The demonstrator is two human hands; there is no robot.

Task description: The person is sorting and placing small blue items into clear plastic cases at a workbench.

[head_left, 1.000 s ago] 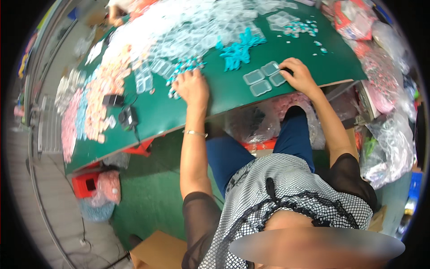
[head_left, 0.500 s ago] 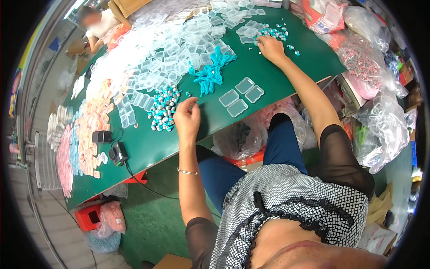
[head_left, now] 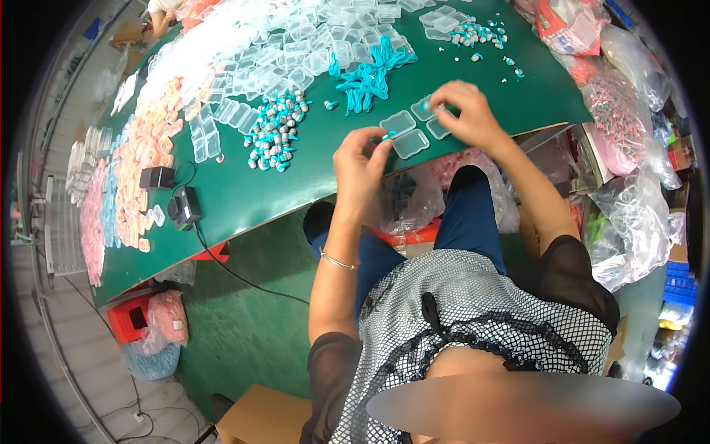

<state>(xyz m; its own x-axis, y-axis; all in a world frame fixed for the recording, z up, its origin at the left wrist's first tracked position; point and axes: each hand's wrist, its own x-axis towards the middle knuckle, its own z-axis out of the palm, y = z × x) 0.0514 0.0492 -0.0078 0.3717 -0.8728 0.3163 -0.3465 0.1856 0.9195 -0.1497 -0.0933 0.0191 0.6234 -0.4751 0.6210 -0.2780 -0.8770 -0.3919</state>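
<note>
A small teal-and-white piece (head_left: 388,135) is pinched between the thumb and forefinger of my left hand (head_left: 358,164), over the left edge of the small clear plastic boxes (head_left: 411,144). Bent fingers of my right hand (head_left: 470,117) close at a blurred small teal piece (head_left: 427,107) above the far right box. These shallow boxes lie in a two-by-two group near the table's front edge; my right hand partly covers the right pair. Left of my hands is a pile of teal-and-grey plug-shaped pieces (head_left: 274,132). Beyond the boxes lie bundled teal cords (head_left: 367,78).
Many clear plastic cases (head_left: 296,52) spread over the far side of the green table (head_left: 244,200). More teal-and-grey pieces (head_left: 473,35) sit at the far right. Peach pieces (head_left: 148,163) and a black device with a cable (head_left: 183,207) are at left. Filled plastic bags (head_left: 614,111) stand at right.
My left hand has moved right from the teal-and-grey pile to the boxes. My right hand has come back from the far-right pile to the boxes. The view has shifted somewhat.
</note>
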